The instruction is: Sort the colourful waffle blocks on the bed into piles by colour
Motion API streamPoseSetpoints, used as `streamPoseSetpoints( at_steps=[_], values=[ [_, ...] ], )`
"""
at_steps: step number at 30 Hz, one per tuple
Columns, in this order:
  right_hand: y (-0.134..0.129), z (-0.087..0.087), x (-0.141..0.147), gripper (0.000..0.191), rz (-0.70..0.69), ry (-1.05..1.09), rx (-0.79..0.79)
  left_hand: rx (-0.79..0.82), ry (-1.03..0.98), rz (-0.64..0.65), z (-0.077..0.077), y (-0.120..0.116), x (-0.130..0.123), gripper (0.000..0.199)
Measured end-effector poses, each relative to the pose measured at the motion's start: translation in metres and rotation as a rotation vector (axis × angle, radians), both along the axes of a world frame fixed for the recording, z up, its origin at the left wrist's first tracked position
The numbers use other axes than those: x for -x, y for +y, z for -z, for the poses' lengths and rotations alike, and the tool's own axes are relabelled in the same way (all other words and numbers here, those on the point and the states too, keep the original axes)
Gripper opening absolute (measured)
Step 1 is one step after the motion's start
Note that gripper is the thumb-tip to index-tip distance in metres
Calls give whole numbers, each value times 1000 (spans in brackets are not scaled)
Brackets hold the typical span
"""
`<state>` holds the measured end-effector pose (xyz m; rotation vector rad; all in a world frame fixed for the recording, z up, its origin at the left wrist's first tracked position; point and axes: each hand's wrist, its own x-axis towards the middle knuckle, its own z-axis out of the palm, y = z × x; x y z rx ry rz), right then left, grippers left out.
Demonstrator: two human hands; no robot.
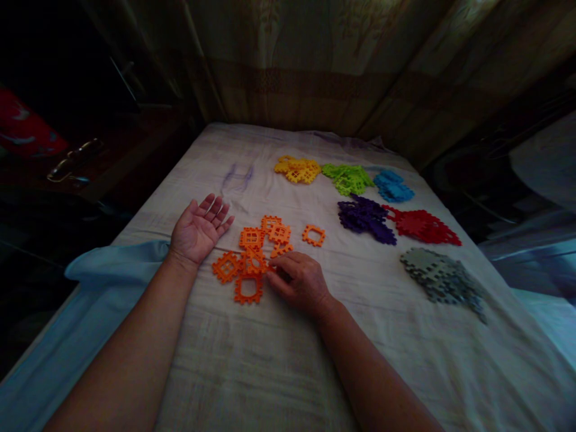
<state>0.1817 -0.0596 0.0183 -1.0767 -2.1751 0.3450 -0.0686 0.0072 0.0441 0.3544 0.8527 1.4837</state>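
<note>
My left hand point(201, 229) lies palm up to the left of a loose pile of orange interlocking tiles point(252, 238), its fingers apart and nothing in it. At the pile's right edge, my right hand point(300, 282) has thumb and fingers pinched on an orange tile point(269, 267), which they partly hide. Some of the orange pieces have window-like grids, others are square frames with toothed edges. One orange frame point(314, 243) sits apart, beyond my right hand.
Sorted heaps of similar tiles lie farther off: yellow point(299, 170), lime green point(348, 178), blue point(393, 186), purple point(366, 219), red point(420, 226) and grey point(438, 276). Light blue cloth point(119, 273) covers the left edge. A curtain point(297, 72) hangs behind the pale sheet point(225, 366).
</note>
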Motion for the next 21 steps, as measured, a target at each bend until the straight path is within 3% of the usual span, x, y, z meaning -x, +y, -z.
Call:
streamPoseSetpoints(
  at_steps=[5, 9, 17, 21],
  values=[
    [20, 2, -36, 12, 320, 120, -111, 6, 0, -12, -1, 0, -1, 32],
    [31, 6, -62, 15, 531, 82, -90, 13, 4, -15, -1, 0, -1, 31],
    [31, 9, -65, 19, 652, -34, 39, -14, 45, 6, 1, 0, 1, 27],
    [33, 10, -66, 20, 669, -35, 21, -14, 49, 7, 1, 0, 1, 27]
  ],
)
